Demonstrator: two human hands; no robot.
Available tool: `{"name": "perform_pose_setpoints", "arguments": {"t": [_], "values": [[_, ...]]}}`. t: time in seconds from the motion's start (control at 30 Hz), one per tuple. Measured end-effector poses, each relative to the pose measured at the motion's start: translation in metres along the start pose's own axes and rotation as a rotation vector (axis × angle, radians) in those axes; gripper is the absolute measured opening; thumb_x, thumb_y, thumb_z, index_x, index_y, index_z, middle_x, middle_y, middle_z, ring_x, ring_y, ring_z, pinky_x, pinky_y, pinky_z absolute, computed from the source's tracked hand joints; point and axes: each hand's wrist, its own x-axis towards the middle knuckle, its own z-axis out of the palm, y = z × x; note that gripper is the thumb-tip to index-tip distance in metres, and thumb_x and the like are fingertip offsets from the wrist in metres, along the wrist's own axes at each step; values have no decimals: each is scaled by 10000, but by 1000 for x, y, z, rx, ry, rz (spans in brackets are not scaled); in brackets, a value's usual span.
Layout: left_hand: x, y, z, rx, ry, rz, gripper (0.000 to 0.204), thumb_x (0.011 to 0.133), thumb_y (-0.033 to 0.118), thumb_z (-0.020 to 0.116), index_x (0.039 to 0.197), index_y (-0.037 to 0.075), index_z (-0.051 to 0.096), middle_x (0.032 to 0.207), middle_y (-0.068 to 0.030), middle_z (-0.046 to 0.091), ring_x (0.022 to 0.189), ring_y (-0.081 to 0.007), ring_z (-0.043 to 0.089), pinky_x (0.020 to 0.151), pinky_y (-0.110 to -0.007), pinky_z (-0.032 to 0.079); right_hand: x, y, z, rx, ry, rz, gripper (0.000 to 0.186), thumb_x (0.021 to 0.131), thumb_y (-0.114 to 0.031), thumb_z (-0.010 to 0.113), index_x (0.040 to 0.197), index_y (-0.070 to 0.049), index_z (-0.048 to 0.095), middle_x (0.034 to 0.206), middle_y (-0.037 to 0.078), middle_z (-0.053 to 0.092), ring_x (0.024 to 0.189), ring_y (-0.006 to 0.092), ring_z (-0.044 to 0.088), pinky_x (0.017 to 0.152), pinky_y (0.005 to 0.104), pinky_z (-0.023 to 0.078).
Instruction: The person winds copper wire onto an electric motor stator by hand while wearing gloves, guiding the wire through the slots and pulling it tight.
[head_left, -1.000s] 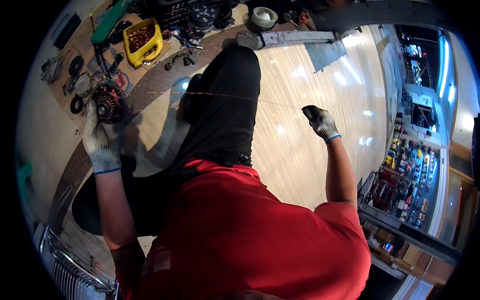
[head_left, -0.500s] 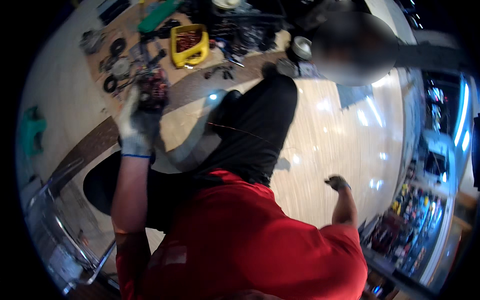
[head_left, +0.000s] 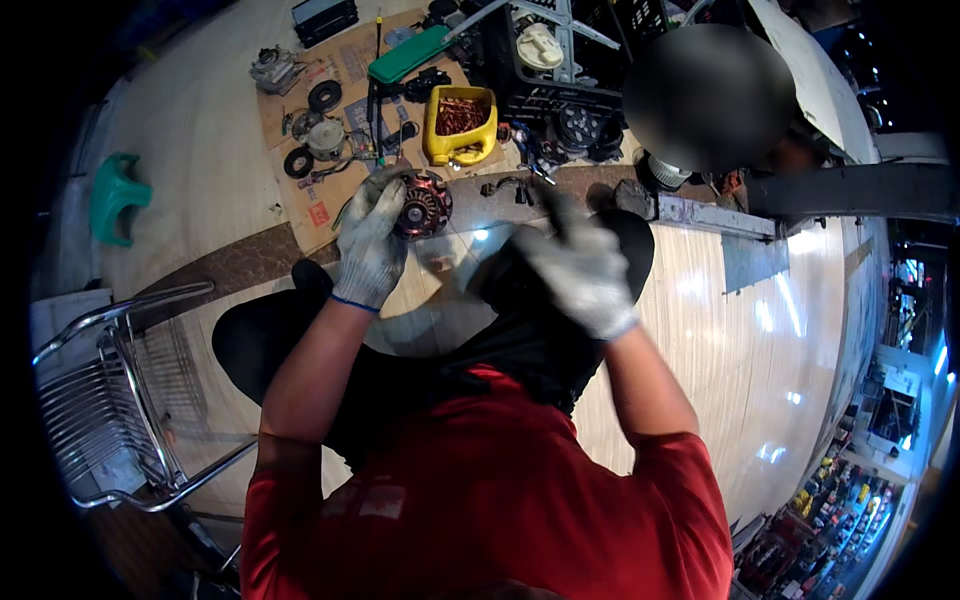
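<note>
My gloved left hand [head_left: 372, 235] is closed around the edge of a round motor stator [head_left: 424, 206] with copper-coloured windings. Its slotted face and central hole show beside my fingers. To the right, my gloved right hand [head_left: 588, 272] hovers over my knee, apart from the stator. Motion smears its fingers, so whether they grip anything does not show. Just beyond the stator stands a cut-open yellow jug [head_left: 431, 135] holding many short copper wire pieces [head_left: 462, 116].
A cardboard sheet [head_left: 275, 120] bears black rings [head_left: 324, 96], metal motor parts [head_left: 325, 138] and a green-handled tool [head_left: 410, 55]. Behind the jug is a black crate [head_left: 560, 98]. A green stool [head_left: 120, 198] and a chrome-framed chair [head_left: 125, 330] stand left; a metal beam [head_left: 715, 216] lies right.
My right hand has come in from far out on the right to over my knee. The stator in my left hand now faces up more plainly. The view has shifted.
</note>
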Motion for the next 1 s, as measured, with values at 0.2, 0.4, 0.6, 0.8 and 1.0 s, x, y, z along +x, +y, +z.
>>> {"name": "perform_pose_setpoints", "arguments": {"t": [0.2, 0.4, 0.6, 0.8, 1.0], "values": [[-1, 4, -7, 214, 5, 38, 259, 1001, 84, 526, 1240, -11, 561, 1114, -90, 631, 997, -152, 633, 894, -292, 547, 24, -13, 58, 45, -327, -30, 507, 903, -400, 642, 1268, -48, 617, 1219, 189, 663, 1118, 350, 638, 955, 372, 489], [-4, 6, -16, 219, -78, 13, 272, 998, 97, 519, 1239, -19, 568, 1106, -107, 639, 976, -166, 644, 887, -301, 551, 43, 7, 42, -80, 24, -298, 289, 935, -341, 601, 993, -76, 700, 884, 195, 688, 859, 411, 657, 729, 478, 527], [2, 12, -21, -152, -130, -197, 329, 1004, 201, 522, 1244, -22, 557, 1171, -159, 643, 1082, -259, 659, 931, -418, 565, 47, 27, 41, -156, -247, -101, 290, 957, -336, 571, 1056, -102, 711, 1008, 182, 693, 958, 409, 653, 786, 463, 520], [11, 11, -20, -405, 24, -160, 325, 1019, 162, 499, 1293, -13, 522, 1203, -172, 623, 1100, -296, 650, 934, -481, 576, 8, 26, 43, 392, -523, 137, 293, 964, -259, 612, 920, 24, 675, 670, 16, 573, 620, 79, 501, 592, 272, 435], [8, 10, -18, -311, 114, -87, 358, 1005, 170, 523, 1315, -9, 514, 1212, -183, 620, 1115, -318, 641, 943, -481, 564, -21, 39, 31, 299, -462, 93, 247, 965, -222, 618, 975, 13, 693, 692, 19, 585, 639, 83, 515, 595, 275, 445]]}}
